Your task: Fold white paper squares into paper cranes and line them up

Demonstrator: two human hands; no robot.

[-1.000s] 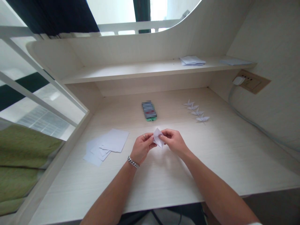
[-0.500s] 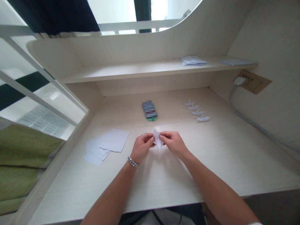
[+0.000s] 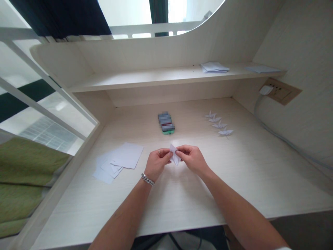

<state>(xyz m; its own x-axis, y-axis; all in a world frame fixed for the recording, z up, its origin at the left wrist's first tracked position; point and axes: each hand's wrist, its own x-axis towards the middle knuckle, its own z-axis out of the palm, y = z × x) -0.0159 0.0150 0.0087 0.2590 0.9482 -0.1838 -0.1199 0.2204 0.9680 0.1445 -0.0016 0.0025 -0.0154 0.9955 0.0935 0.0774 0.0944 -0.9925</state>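
A small folded white paper (image 3: 174, 156), diamond-shaped with pointed ends, is held above the desk between both hands. My left hand (image 3: 157, 162) pinches its left edge with thumb and fingers; a ring and a chain bracelet show on that side. On the opposite edge, my right hand (image 3: 193, 158) grips the paper with thumb and forefinger. To the left lie loose sheets of white paper (image 3: 128, 155), overlapping one another. Several folded paper cranes (image 3: 220, 125) stand in a slanting row at the right.
Beyond my hands lies a phone-like object (image 3: 166, 122), blurred, with a green end. A shelf (image 3: 156, 77) runs along the back and carries a stack of papers (image 3: 214, 67). On the right wall, a socket (image 3: 282, 91) has a plug and grey cable (image 3: 282, 138).
The folded paper and the fingers around it have shifted very slightly left. Both hands keep their pinch, and everything else stays where it was.
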